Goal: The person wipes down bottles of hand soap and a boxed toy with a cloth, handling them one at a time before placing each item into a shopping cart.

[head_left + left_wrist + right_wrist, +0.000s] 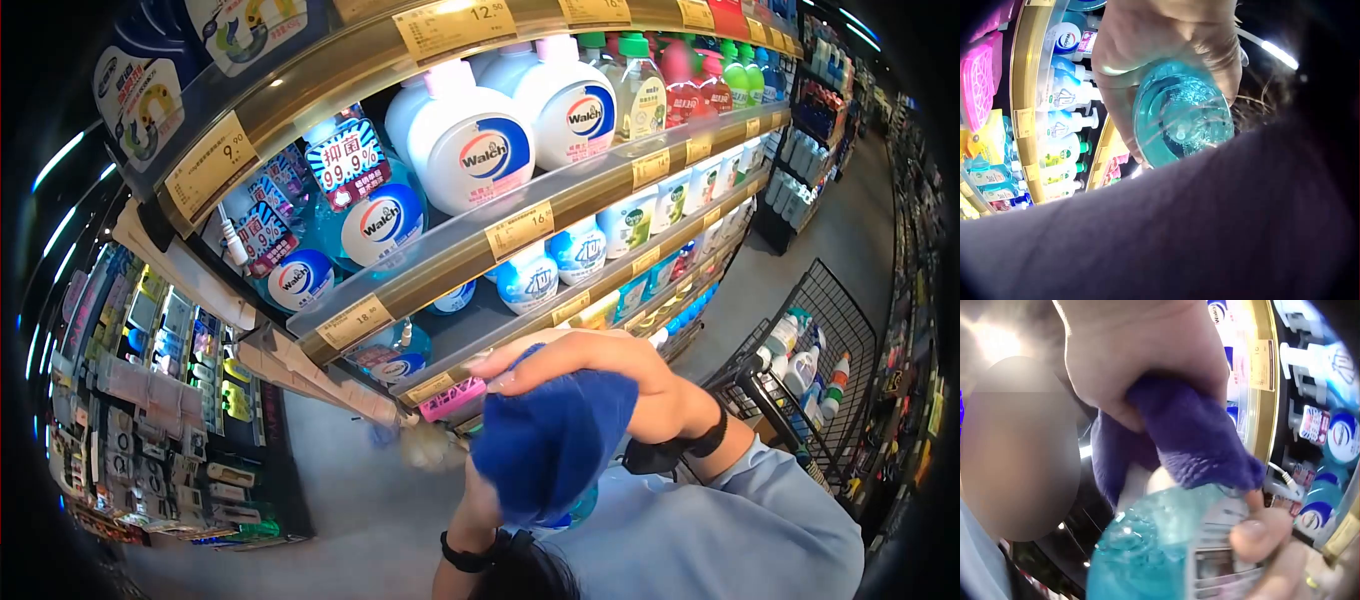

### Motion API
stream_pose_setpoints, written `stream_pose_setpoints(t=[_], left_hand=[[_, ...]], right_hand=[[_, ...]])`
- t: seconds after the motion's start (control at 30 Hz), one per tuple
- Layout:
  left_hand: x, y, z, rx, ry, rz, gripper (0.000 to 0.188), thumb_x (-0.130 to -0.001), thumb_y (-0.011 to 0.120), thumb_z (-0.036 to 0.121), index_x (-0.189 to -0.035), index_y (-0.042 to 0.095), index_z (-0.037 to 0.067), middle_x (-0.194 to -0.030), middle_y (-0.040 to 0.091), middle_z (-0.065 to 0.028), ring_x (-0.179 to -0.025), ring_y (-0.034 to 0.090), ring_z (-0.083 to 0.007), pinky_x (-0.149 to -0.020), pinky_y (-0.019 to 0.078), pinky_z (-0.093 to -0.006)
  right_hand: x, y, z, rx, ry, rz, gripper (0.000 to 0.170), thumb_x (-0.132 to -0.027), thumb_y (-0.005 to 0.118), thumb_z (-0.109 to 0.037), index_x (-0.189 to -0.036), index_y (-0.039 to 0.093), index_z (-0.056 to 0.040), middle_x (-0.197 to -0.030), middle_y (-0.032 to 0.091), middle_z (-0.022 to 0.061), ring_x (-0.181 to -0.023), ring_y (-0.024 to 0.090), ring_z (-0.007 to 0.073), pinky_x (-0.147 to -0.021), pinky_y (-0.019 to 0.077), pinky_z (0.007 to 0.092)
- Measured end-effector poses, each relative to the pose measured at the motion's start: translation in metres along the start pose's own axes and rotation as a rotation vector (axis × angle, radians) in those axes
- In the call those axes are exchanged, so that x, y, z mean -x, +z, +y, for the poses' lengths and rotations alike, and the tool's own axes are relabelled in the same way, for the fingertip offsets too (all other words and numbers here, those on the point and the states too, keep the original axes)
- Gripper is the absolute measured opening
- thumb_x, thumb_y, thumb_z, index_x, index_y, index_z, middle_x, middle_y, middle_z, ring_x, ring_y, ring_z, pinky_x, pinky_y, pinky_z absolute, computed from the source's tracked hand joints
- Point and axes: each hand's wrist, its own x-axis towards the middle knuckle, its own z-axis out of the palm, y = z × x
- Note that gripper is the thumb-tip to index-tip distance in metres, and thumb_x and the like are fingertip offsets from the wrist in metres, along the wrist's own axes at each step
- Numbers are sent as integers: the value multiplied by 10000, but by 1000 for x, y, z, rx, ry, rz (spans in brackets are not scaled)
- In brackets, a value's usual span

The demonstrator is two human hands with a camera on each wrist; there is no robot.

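The right hand's (615, 355) fingers are curled over a bunched cloth (555, 440), the thumb side hard to make out in the head view. The left hand's (1172, 31) fingers wrap round a teal bottle (1141, 556); its fingertips (1250, 531) press against the label (1207, 562).

In the right wrist view the cloth hangs toward 5 o'clock from the right hand and touches the bottle's top end. The bottle lies at 6 o'clock below it, long axis running roughly 12 to 6, with a white part (1160, 481) just beside the cloth. The right hand is nearer this top end; the left grips lower down. In the left wrist view the bottle shows end-on. The writing on its label is too blurred to read.

Farther out, toward 11 o'clock in the head view, white bottles (480, 150) on the shelf (435, 275) read "Walch", as do teal ones (385, 225) beside them. A sign (350, 160) there says "抑菌 99.9%". Price tags show 12.50 (455, 30) and 9.90 (212, 165). A pink box (452, 400) sits just beside the cloth at 10 o'clock. At 2 o'clock stands a loaded cart (745, 378).
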Motion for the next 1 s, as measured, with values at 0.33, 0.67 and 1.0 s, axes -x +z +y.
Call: stream_pose_setpoints(t=[0.33, 0.67, 1.0], left_hand=[[-13, 14, 6, -166, 189, 350, 803, -775, 646, 462, -1272, 333, -85, -1133, 523, -181, -1028, 545, -286, -931, 407, -432], [1, 31, -1, -334, 442, 648, 817, -791, 614, 477, -1288, 293, -86, -1193, 475, -211, -1098, 498, -302, -954, 391, -437], [-29, 61, -4, -666, 701, 598, 769, -889, 334, 520, -1319, 174, -97, -1343, 314, -225, -1201, 387, -308, -1012, 291, -432]], right_hand=[[18, 35, 31, -291, -137, 413, 425, -889, 512, -198, -1226, 408, 39, -1264, 458, 249, -1185, 466, 319, -992, 360, 417], [42, 59, 43, 237, -332, 366, 453, -761, 676, -168, -1140, 497, 3, -1166, 521, 287, -1043, 559, 383, -871, 450, 429], [66, 89, 63, -278, 152, 882, 446, -888, 525, -200, -1248, 387, 23, -1224, 488, 145, -1122, 469, 218, -982, 338, 347]])
